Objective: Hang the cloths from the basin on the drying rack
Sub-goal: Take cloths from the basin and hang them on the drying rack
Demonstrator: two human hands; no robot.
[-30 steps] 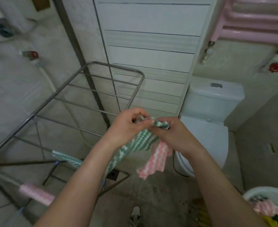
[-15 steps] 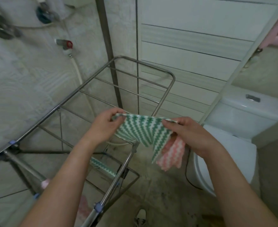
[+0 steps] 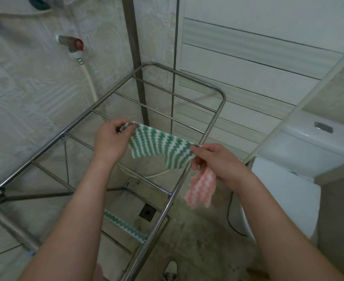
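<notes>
A green-and-white zigzag cloth (image 3: 159,146) is stretched flat between both hands above the metal drying rack (image 3: 213,120). My left hand (image 3: 111,140) pinches its left top corner. My right hand (image 3: 217,162) pinches its right top corner near the rack's right rail, and a pink-and-white zigzag cloth (image 3: 200,189) hangs from the lower fingers of the same hand. Another green zigzag cloth (image 3: 124,225) hangs on a lower bar of the rack. The basin is out of view.
A white toilet (image 3: 301,165) stands close on the right. Tiled walls sit behind the rack, with a tap (image 3: 71,44) and white hose (image 3: 90,82) on the left wall. A floor drain (image 3: 147,211) lies under the rack.
The green cloth went from bunched between my hands to spread wide. My hands moved apart and over the rack, and the view turned left so the basin dropped out of sight.
</notes>
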